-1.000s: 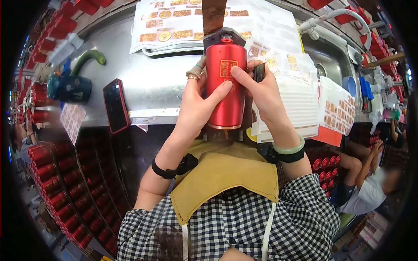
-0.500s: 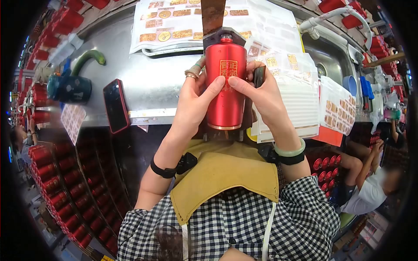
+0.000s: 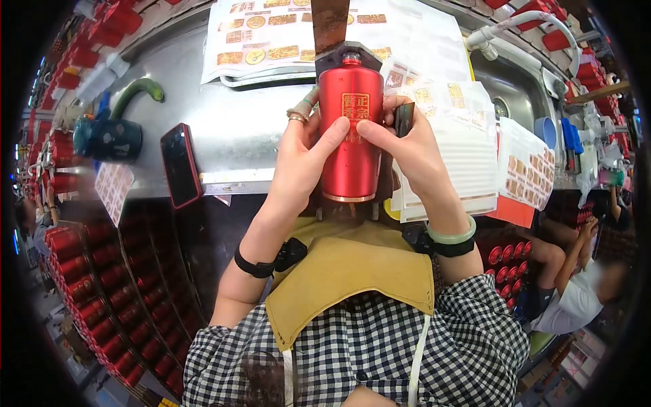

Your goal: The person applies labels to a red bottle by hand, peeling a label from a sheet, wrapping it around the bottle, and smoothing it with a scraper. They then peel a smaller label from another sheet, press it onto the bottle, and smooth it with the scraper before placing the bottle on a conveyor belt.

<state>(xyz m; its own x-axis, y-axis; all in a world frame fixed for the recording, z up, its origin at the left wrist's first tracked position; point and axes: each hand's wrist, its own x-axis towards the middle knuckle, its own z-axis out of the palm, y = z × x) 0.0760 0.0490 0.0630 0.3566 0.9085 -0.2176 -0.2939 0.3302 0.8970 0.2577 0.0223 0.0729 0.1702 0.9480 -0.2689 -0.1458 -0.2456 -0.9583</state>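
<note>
A red metallic bottle (image 3: pixel 351 166) lies in a dark holder (image 3: pixel 369 60), its narrow neck pointing away from me. On its front is a square gold label (image 3: pixel 354 105) with characters; smaller gold marks below it are partly hidden by my thumbs. My left hand (image 3: pixel 305 149) grips the bottle's left side, thumb pressed on the front just under the label. Its index finger wears a wrapped covering (image 3: pixel 304 108). My right hand (image 3: pixel 410 146) holds the right side, its thumb also pressing below the label. A small dark, flat piece (image 3: pixel 404 120) is tucked among its fingers.
Sheets of gold stickers (image 3: pixel 271 37) lie behind the bottle, with more paper (image 3: pixel 451 163) to the right. A phone (image 3: pixel 181 165), a dark teal cup (image 3: pixel 108 138) and a sticker sheet (image 3: pixel 114 183) are at left. Red bottles fill racks (image 3: pixel 115 292); another person (image 3: pixel 573 298) sits at right.
My thumbs have shifted slightly apart on the bottle, showing a little more of the gold marks between them. The bottle stays in the same place.
</note>
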